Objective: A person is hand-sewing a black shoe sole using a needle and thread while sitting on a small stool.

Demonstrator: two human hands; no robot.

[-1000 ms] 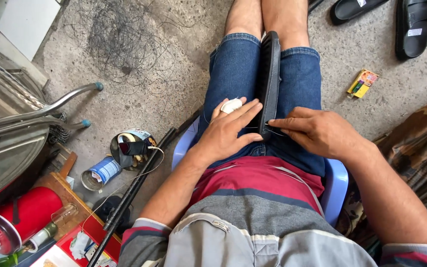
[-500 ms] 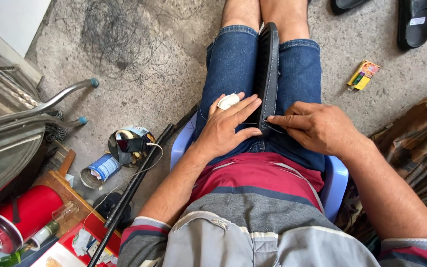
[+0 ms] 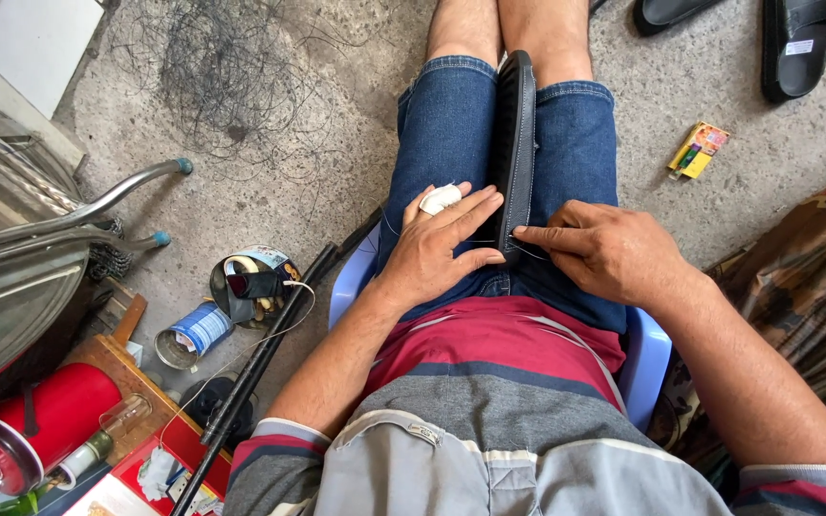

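Far left, 8 o'clock: a red cylinder [image 3: 45,420] lies on the floor beside a wooden tray edge; a small blue-labelled tin [image 3: 193,334] sits just above it.
Left of centre, 9 o'clock: a round dish [image 3: 274,260] holds a dark pouch, near the seat, likely kept within arm's reach.
Left hand [image 3: 442,250]: fingers spread flat over the thigh, pressing the near edge of the black sole [image 3: 516,143] to steady it; a white spool [image 3: 440,199] is tucked under the thumb side.
Centre, 12 o'clock: the sole stands on edge, wedged between the knees, which serve as a clamp.
Right hand [image 3: 604,250]: fingers pinched narrow at the sole's rim, drawing a thin thread [image 3: 532,252]; whether a needle is held I cannot tell.
Seat: blue plastic chair [image 3: 647,358].
Far right, 2 o'clock: a small yellow packet [image 3: 698,150] and black sandals [image 3: 800,43] on the concrete floor [image 3: 317,115].
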